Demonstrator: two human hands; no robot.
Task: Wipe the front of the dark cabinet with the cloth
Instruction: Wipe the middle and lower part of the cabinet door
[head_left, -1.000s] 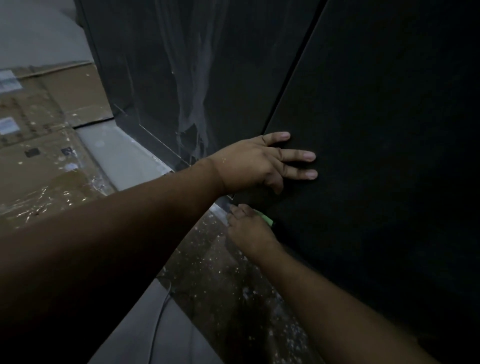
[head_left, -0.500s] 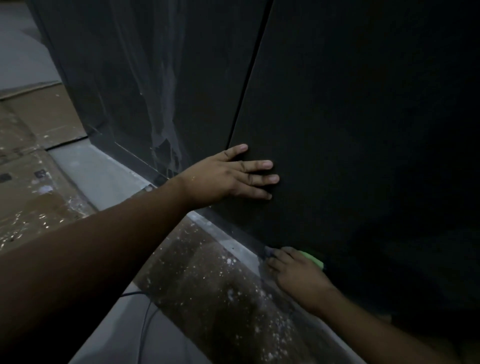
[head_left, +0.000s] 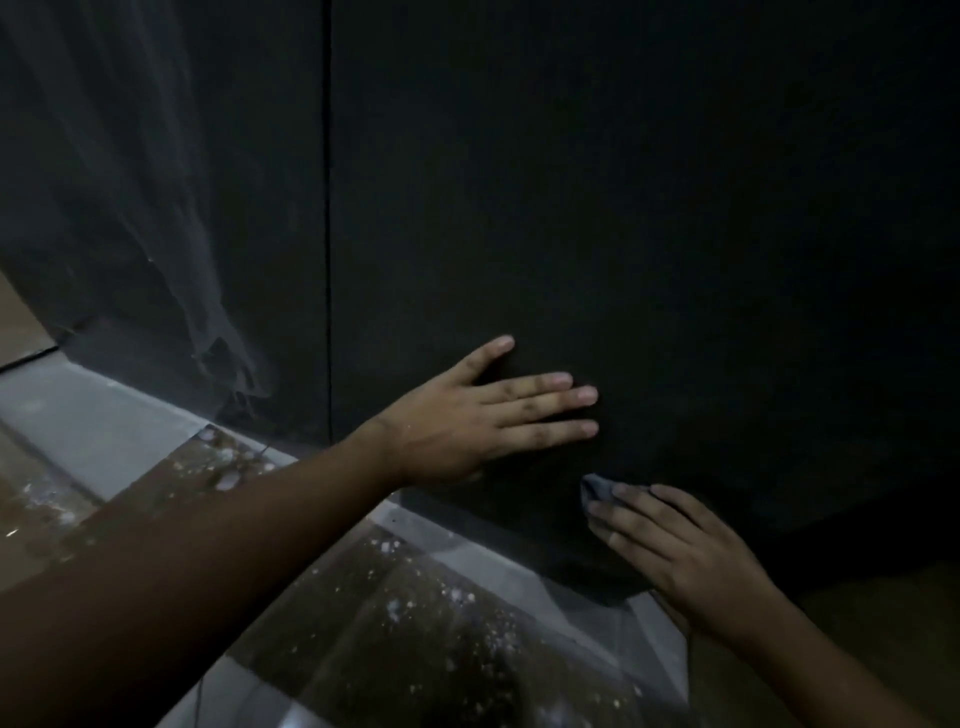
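— While the right hand (head_left: 685, 551) is lying flat against the dark cabinet (head_left: 623, 208), where is the cloth (head_left: 597, 491) sitting?

— It is sitting under the fingers (head_left: 631, 525), pressed to the panel low down, near the bottom edge. Only a small grey corner is poking out past the fingertips on the left side.

— Is the hand clutching it?

— Not clutching; the fingers are lying stretched and close together, pinning it flat against the door.

— Which way is it pointing?

— That exposed corner is pointing left and slightly up. I cannot tell its long axis, since the hand is covering nearly all of it.

— And the other hand?

— The left hand (head_left: 467, 421) is resting just above and to the left, palm on the same panel, fingers extended toward the right, thumb spread upward, holding nothing.

— Anything else hard to read?

— The cabinet's right part is sinking into darkness. Left of the vertical seam (head_left: 328, 208), a clear plastic film (head_left: 171, 234) is hanging wrinkled over the neighbouring panel. Nearer, the speckled floor covering (head_left: 415, 623) is looking blurry.
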